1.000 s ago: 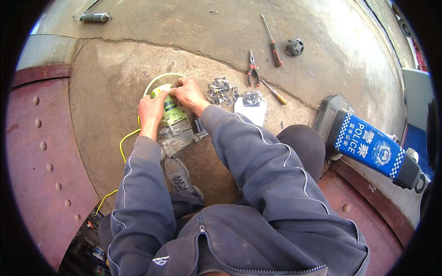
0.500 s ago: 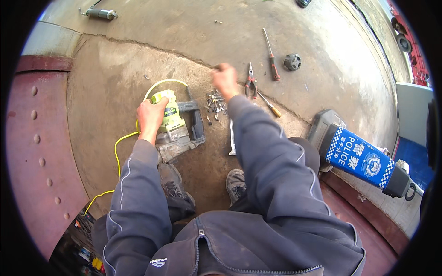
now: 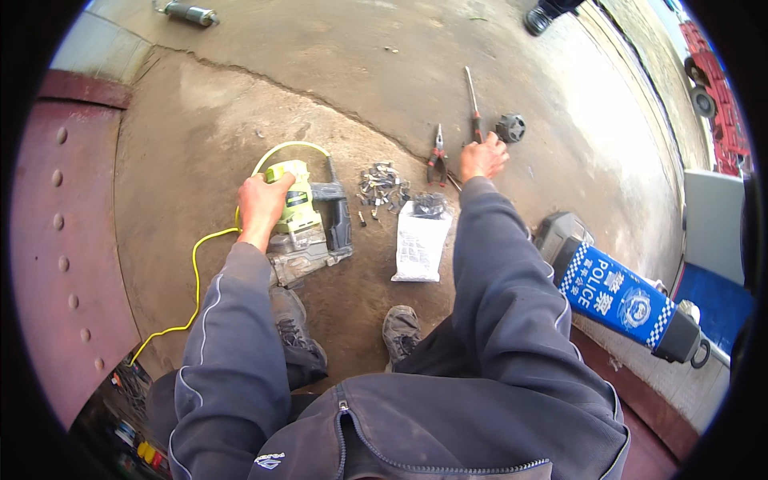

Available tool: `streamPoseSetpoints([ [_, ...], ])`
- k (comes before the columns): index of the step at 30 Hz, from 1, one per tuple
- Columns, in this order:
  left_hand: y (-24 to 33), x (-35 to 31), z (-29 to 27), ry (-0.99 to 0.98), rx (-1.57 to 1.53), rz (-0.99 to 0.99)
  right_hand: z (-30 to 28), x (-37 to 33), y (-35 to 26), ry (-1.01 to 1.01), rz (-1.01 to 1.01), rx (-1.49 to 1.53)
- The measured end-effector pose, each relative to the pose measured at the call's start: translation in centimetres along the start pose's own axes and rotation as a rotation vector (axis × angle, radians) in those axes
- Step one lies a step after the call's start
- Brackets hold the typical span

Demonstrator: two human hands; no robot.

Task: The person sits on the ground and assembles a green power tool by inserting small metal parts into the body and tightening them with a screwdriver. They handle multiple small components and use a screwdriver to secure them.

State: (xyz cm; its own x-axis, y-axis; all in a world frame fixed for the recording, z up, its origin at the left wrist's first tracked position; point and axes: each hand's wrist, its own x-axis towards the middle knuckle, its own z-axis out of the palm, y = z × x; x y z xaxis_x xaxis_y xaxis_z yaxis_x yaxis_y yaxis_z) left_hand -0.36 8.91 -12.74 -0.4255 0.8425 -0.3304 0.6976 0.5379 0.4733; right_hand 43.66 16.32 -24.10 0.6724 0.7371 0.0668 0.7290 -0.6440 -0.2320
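Note:
My left hand [image 3: 267, 206] is closed around the green motor end of an electric hammer [image 3: 294, 188], which has a grey housing and a black loop handle. The tool rests upright on the ground, its yellow cord curving off to the left. My right hand [image 3: 485, 158] is at the red-and-black handle of a long screwdriver [image 3: 475, 112], fingers curled over its near end. Just left of that hand lie red-handled long-nose pliers [image 3: 438, 160]. Another thin shaft shows partly under the hand. Small metal and black parts [image 3: 382, 186] lie in a pile between my hands.
A white printed bag [image 3: 420, 248] with dark parts at its mouth lies nearer me. A round black part [image 3: 510, 128] sits beside the screwdriver. A blue-labelled case [image 3: 616, 292] stands right. A riveted red panel [image 3: 76, 240] borders the left. Someone's shoe [image 3: 538, 21] shows at the far edge.
My right hand has moved right and nearer, from beyond the small parts to the screwdriver handle, uncovering the white bag. My left hand stays on the electric hammer. Another person's foot has come into view.

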Motion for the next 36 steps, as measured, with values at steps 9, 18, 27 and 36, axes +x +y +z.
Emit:
streamPoseSetpoints([
  [9,-0.5,-0.5,0.7,0.055,0.053,-0.001,-0.5,3.0,-0.4,-0.150,-0.151,0.154],
  [18,0.4,-2.4,0.0,0.088,-0.120,0.013,-22.8,-6.0,-12.7,-0.539,-0.240,1.005],
  [27,1.9,-1.9,-0.1,-0.024,-0.070,-0.003,-20.6,-14.4,-8.8,-0.648,-0.269,1.107],
  [36,0.7,-0.8,0.7,-0.002,0.080,0.016,-20.9,-16.2,-8.3,-0.587,-0.431,0.998],
])
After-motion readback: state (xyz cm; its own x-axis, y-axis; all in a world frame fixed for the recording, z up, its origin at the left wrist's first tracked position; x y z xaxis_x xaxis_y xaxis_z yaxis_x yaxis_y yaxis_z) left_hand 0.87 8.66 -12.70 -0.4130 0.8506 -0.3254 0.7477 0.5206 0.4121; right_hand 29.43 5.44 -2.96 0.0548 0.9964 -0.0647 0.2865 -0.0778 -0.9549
